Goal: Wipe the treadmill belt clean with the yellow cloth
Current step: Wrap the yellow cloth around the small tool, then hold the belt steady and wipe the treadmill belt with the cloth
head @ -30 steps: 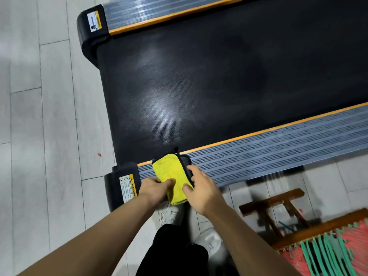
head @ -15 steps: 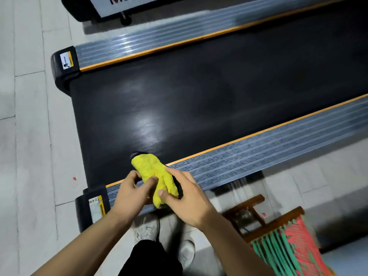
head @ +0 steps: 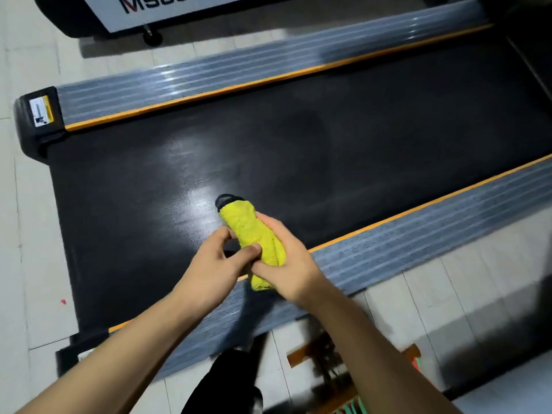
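Observation:
The black treadmill belt point(head: 298, 150) fills the middle of the head view, between two grey side rails with orange edges. A folded yellow cloth point(head: 254, 234) with a dark underside is held over the belt's near edge. My right hand point(head: 286, 261) grips the cloth from the right, fingers curled round it. On the left, my left hand point(head: 218, 261) pinches the cloth's near end with thumb and fingers. The cloth's far tip points toward the belt's middle; whether it touches the belt I cannot tell.
The near side rail point(head: 418, 234) lies under my forearms. A second machine's base point(head: 143, 13) stands beyond the far rail point(head: 209, 82). A wooden stool with a woven seat point(head: 343, 369) sits on the tiled floor at lower right, beside my legs.
Both hands have carried the cloth from the near rail's end cap forward and right, out over the belt. The view has shifted to show more of the far rail.

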A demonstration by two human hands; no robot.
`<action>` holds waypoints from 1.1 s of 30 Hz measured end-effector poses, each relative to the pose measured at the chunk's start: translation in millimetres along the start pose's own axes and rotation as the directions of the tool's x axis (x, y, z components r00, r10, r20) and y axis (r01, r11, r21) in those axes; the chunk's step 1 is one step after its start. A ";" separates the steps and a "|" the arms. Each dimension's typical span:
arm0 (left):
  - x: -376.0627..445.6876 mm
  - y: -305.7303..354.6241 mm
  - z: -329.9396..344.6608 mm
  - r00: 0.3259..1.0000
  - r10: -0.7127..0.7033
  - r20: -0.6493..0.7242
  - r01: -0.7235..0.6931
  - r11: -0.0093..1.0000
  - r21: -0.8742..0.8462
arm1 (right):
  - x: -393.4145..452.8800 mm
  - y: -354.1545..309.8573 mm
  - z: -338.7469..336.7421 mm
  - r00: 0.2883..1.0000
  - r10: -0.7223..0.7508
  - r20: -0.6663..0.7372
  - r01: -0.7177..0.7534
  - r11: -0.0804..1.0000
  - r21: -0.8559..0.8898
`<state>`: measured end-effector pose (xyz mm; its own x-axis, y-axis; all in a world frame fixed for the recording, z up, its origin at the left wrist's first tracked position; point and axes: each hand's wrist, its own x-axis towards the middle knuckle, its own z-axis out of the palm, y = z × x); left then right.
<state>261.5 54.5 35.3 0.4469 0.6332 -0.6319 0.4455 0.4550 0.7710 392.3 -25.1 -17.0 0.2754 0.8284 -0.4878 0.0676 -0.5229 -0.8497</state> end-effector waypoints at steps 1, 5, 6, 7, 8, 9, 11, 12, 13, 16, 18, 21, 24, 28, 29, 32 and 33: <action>9.3 6.5 0.8 1.000 0.012 0.015 -0.012 0.999 0.029 | 8.7 -2.3 -4.4 0.999 -0.014 -0.030 0.014 1.000 0.006; 48.3 26.4 -0.9 0.994 0.040 0.100 -0.065 0.966 0.251 | 35.7 -15.3 -29.2 0.993 -0.011 -0.115 0.018 0.998 0.060; 55.5 31.3 -1.6 0.990 0.057 0.126 -0.097 0.934 0.345 | 40.6 -17.8 -37.0 0.991 -0.008 -0.134 0.015 0.999 0.052; 62.1 36.1 -1.0 0.986 0.084 0.145 -0.140 0.887 0.440 | 46.1 -18.9 -45.4 0.988 -0.003 -0.155 0.008 0.999 0.033; 68.5 39.4 0.8 0.980 0.121 0.160 -0.188 0.827 0.529 | 50.9 -19.5 -54.9 0.985 -0.002 -0.174 0.002 1.000 0.004; 73.3 43.7 3.6 0.974 0.146 0.172 -0.222 0.757 0.615 | 55.6 -19.3 -64.9 0.982 -0.001 -0.190 -0.005 1.000 -0.029; 82.3 50.6 9.3 0.973 0.166 0.162 -0.231 0.629 0.742 | 61.9 -18.4 -85.2 0.977 0.007 -0.215 -0.023 0.997 -0.074; 86.6 54.0 12.3 0.970 0.183 0.159 -0.237 0.572 0.785 | 64.4 -17.0 -95.6 0.973 0.016 -0.230 -0.037 0.996 -0.084; 90.3 58.8 16.2 0.967 0.196 0.166 -0.246 0.521 0.818 | 66.7 -15.3 -106.2 0.968 0.026 -0.251 -0.049 0.995 -0.089; 101.1 67.4 27.9 0.962 0.193 0.195 -0.258 0.399 0.880 | 71.9 -9.1 -139.5 0.959 0.046 -0.279 -0.081 0.990 -0.116; 109.3 73.4 37.3 0.955 0.200 0.218 -0.279 0.359 0.891 | 74.6 -6.0 -161.9 0.963 0.054 -0.264 -0.097 0.984 -0.152; 124.8 80.0 53.7 0.948 0.225 0.224 -0.289 0.324 0.901 | 83.0 4.4 -187.9 0.961 0.079 -0.266 -0.132 0.974 -0.187; 142.6 85.0 68.8 0.942 0.253 0.221 -0.296 0.313 0.903 | 96.2 10.4 -199.8 0.959 0.110 -0.260 -0.170 0.961 -0.220; 148.0 83.5 78.7 0.936 0.259 0.240 -0.310 0.273 0.911 | 104.6 11.2 -198.9 0.949 0.104 -0.297 -0.176 0.958 -0.228; 147.2 82.2 78.0 0.933 0.261 0.249 -0.316 0.261 0.912 | 106.0 10.3 -197.2 0.947 0.098 -0.307 -0.175 0.957 -0.232; 145.9 79.6 69.7 0.926 0.278 0.256 -0.323 0.231 0.918 | 105.3 4.0 -190.1 0.938 0.077 -0.339 -0.167 0.955 -0.247; 145.4 80.3 66.2 0.924 0.287 0.254 -0.323 0.227 0.919 | 104.7 1.9 -187.7 0.935 0.073 -0.346 -0.170 0.951 -0.257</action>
<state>413.6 141.7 0.1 0.7374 0.5566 -0.3826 0.6697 -0.6765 0.3065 601.3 22.9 -32.1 0.5946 0.6668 -0.4493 0.2638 -0.6896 -0.6744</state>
